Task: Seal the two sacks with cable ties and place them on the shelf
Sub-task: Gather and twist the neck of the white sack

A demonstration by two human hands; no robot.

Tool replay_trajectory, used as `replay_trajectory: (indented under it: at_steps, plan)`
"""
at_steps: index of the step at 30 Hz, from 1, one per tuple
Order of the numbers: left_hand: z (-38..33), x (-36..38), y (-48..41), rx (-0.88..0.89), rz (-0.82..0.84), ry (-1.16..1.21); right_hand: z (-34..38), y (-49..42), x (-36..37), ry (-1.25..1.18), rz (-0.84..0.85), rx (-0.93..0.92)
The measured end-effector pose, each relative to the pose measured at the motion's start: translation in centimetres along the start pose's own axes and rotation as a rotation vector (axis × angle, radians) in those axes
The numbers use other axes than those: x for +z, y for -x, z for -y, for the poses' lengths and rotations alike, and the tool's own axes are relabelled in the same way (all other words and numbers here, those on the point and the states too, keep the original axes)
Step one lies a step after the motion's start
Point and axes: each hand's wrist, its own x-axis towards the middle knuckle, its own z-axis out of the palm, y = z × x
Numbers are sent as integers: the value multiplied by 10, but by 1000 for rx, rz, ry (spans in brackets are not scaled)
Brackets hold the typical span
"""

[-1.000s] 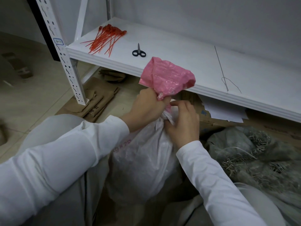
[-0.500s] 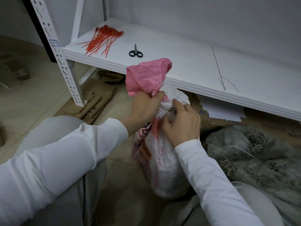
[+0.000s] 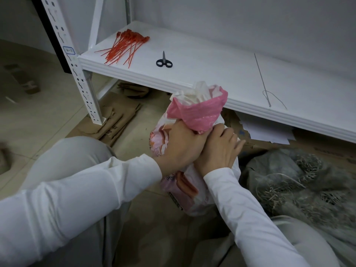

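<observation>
I have the white woven-plastic sack with the pink top (image 3: 196,114) standing on the floor between my knees, long axis upright, just before the front edge of the white metal shelf (image 3: 212,74). My left hand (image 3: 181,149) is wrapped tight round its gathered neck. The crinkly pink mouth flares above the fist, and a thin white liner pokes out. My right hand (image 3: 217,151) lies touching it, fingers fairly straight, pressing the slick shoulder and gripping nothing. I see no tie on the neck. The bundle of thin red cable ties (image 3: 125,47) lies up and left of the grip, at the shelf's left end, well apart. The left hand is nearer but occupied, so I judge the right must cross over.
</observation>
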Motion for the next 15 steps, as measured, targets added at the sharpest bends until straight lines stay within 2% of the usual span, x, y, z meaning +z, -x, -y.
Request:
replay_trajectory:
  at_steps: [6, 9, 13, 15]
  plan:
    - [1, 3, 2, -104, 12, 21, -3, 0, 4, -17, -73, -21]
    - [4, 4, 3, 54, 4, -79, -8, -5, 5, -49, -82, -37]
    - [3, 2, -3, 241, -7, -97, -11, -13, 6, -32, 17, -135]
    - [1, -1, -5, 295, 16, -115, -13, -16, 4, -135, 3, -173]
